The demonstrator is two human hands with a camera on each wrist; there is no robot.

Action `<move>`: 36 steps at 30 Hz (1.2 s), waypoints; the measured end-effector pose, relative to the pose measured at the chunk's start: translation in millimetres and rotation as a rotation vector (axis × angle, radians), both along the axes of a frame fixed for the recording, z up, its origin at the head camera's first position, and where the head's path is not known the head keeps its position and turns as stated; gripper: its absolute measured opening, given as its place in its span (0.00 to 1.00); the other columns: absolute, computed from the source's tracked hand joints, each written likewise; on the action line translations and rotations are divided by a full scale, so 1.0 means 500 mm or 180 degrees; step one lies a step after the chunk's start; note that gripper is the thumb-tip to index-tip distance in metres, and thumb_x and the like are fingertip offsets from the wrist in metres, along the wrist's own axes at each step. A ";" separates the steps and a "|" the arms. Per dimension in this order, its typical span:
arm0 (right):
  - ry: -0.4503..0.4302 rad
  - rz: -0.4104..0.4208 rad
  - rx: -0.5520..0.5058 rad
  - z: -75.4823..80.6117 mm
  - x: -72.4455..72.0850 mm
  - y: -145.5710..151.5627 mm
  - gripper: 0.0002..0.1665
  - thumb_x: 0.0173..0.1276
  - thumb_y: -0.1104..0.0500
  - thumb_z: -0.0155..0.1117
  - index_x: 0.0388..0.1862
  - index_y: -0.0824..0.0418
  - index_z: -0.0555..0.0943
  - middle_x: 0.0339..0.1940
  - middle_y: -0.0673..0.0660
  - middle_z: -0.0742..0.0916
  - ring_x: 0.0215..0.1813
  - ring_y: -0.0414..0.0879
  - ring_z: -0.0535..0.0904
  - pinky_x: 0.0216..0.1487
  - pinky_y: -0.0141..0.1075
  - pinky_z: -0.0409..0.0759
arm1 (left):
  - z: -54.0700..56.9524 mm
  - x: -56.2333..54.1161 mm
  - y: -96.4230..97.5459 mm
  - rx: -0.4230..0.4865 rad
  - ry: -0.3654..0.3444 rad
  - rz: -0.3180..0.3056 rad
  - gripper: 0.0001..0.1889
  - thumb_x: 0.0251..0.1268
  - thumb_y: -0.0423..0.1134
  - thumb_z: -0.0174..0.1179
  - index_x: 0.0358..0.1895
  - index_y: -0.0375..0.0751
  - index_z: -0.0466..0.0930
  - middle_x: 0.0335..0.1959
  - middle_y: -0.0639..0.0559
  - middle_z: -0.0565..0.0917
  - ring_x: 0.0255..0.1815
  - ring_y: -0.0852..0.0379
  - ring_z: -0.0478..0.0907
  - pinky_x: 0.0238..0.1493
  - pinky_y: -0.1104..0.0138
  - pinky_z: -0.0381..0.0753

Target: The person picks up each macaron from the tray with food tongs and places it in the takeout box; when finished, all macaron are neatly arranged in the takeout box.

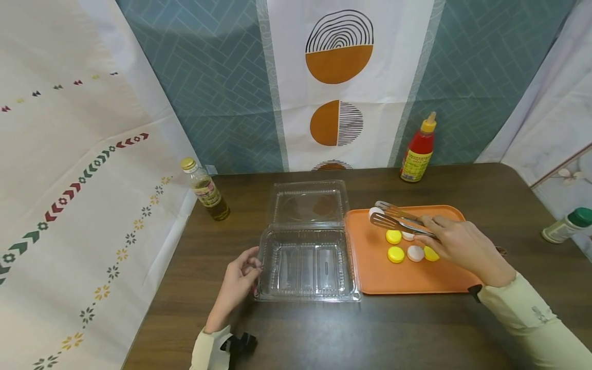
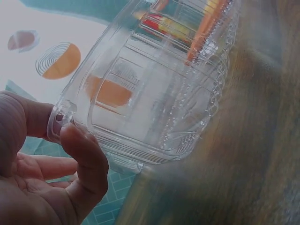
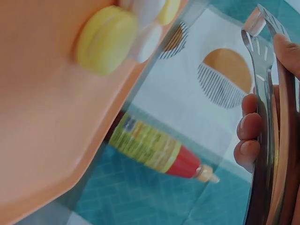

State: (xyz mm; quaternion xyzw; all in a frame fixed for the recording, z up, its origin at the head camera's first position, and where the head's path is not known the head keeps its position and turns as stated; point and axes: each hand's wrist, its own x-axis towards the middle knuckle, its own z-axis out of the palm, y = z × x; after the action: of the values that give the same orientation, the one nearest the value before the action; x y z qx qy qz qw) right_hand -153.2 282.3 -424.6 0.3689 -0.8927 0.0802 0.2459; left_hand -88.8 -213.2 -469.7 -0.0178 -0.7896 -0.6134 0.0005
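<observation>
My left hand [image 1: 238, 282] pinches the left rim of a clear plastic clamshell container [image 1: 307, 262] between thumb and finger; its lid [image 1: 310, 203] lies folded back behind it. In the left wrist view, the container's ribbed wall [image 2: 140, 98] stands beside the fingers. My right hand [image 1: 455, 244] grips metal serving tongs [image 1: 402, 223] above the orange tray [image 1: 374, 280]. Between the slotted tips sits a pale macaron [image 3: 254, 22], held off the tray. Below the tongs lie several yellow and pale macarons, among them a yellow macaron [image 1: 395, 255] and a pale macaron [image 1: 415, 253].
An oil bottle [image 1: 208, 192] with a yellow cap stands at the back left of the dark wooden table [image 1: 185, 318]. A red sauce bottle [image 1: 418, 151] stands behind the tray. At the right edge is a green-capped shaker [image 1: 566, 226]. Patterned cloth hangs behind.
</observation>
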 end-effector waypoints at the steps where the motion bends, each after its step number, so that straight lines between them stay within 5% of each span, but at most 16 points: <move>1: 0.0002 0.0020 -0.0012 0.002 -0.001 -0.007 0.45 0.76 0.28 0.36 0.49 0.67 0.81 0.26 0.54 0.78 0.18 0.41 0.65 0.16 0.37 0.69 | 0.000 0.000 0.000 0.0012 -0.0004 0.0005 0.27 0.60 0.14 0.51 0.66 0.21 0.69 0.36 0.39 0.76 0.18 0.59 0.72 0.14 0.67 0.75; 23: -0.0178 0.0210 -0.0003 0.028 -0.015 -0.158 0.52 0.76 0.28 0.29 0.54 0.70 0.83 0.38 0.64 0.87 0.17 0.45 0.74 0.17 0.34 0.74 | 0.004 0.006 -0.001 0.0133 -0.0002 0.0040 0.28 0.59 0.15 0.52 0.66 0.19 0.68 0.38 0.38 0.77 0.18 0.60 0.71 0.16 0.70 0.73; 29: 0.0095 0.0506 -0.0039 0.021 -0.016 -0.213 0.45 0.79 0.31 0.31 0.46 0.68 0.81 0.26 0.55 0.81 0.14 0.40 0.63 0.14 0.28 0.57 | 0.007 0.010 -0.002 0.0138 0.0007 0.0039 0.28 0.59 0.14 0.52 0.66 0.19 0.68 0.39 0.37 0.77 0.18 0.59 0.71 0.16 0.69 0.73; 36: -0.0118 0.0751 -0.0026 0.013 -0.018 -0.262 0.41 0.78 0.33 0.40 0.52 0.67 0.83 0.27 0.54 0.80 0.17 0.38 0.63 0.17 0.25 0.62 | 0.007 0.008 0.003 0.0184 0.0013 0.0007 0.27 0.59 0.14 0.51 0.66 0.19 0.68 0.38 0.38 0.78 0.17 0.59 0.71 0.16 0.70 0.73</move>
State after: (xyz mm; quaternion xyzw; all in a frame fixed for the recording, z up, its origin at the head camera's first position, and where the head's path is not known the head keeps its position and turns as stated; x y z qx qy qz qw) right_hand -162.1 151.2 -417.9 0.4689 -0.8472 0.1190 0.2197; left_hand -85.0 -211.6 -466.4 -0.0182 -0.7715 -0.6359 0.0033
